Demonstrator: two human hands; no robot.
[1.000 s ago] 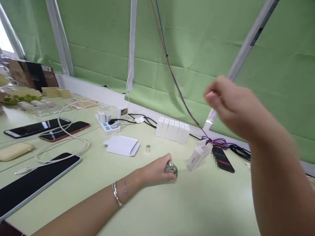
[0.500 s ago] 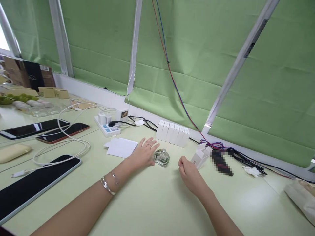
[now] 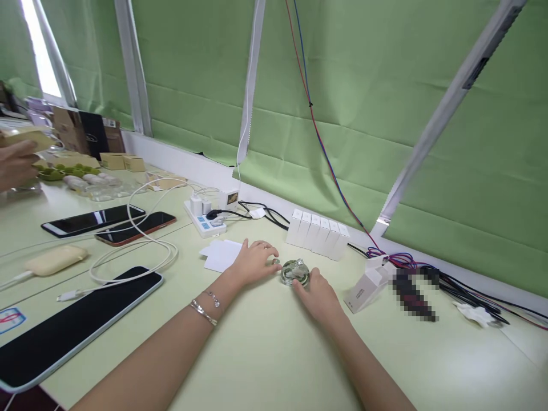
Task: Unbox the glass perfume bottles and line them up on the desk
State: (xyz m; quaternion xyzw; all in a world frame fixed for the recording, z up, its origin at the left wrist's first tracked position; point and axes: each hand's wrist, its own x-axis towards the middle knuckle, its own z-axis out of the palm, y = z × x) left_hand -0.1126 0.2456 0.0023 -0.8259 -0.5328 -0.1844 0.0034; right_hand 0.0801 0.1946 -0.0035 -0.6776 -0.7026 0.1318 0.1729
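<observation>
A round, clear glass perfume bottle (image 3: 294, 274) rests on the pale green table between my hands. My right hand (image 3: 321, 297) grips its right side, thumb at the front and fingers behind. Just left of the bottle, my left hand (image 3: 256, 264) pinches a small clear round piece (image 3: 275, 261) that looks like a cap. A white sheet of folded card (image 3: 219, 255) lies partly behind the left hand. To the right of my right hand, an open white carton (image 3: 365, 288) lies with its flaps toward the wall.
A row of several white boxes (image 3: 317, 234) stands by the wall. Left are a power strip (image 3: 209, 225), phones, a tablet (image 3: 85, 319) and loose white cables. Black cables (image 3: 462, 297) run along the right. Another person's hand (image 3: 17, 164) holds something pale at far left.
My right hand has moved from beside the carton onto the bottle. The left hand's spread fingers have closed on the small clear piece. The view has swung left, showing another person's hand.
</observation>
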